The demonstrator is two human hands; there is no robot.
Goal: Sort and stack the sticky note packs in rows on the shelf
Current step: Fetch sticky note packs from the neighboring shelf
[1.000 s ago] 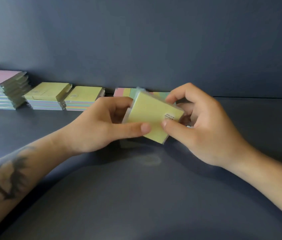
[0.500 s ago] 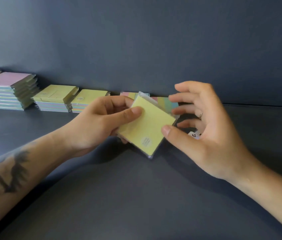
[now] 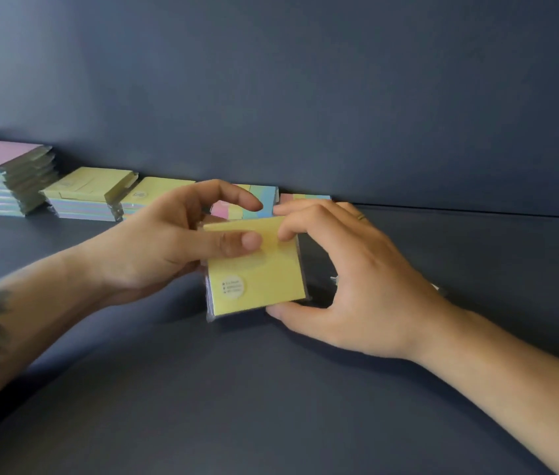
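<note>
both hands hold one yellow pack in front of the multicolour packs at the back wall. the left hand pinches its upper left part, thumb on top; the right hand grips its right side, fingers on the top edge, thumb under the lower corner. this looks like the sorting step. next, it likely belongs on the yellow stacks left of the multicolour packs, set down square.
</note>
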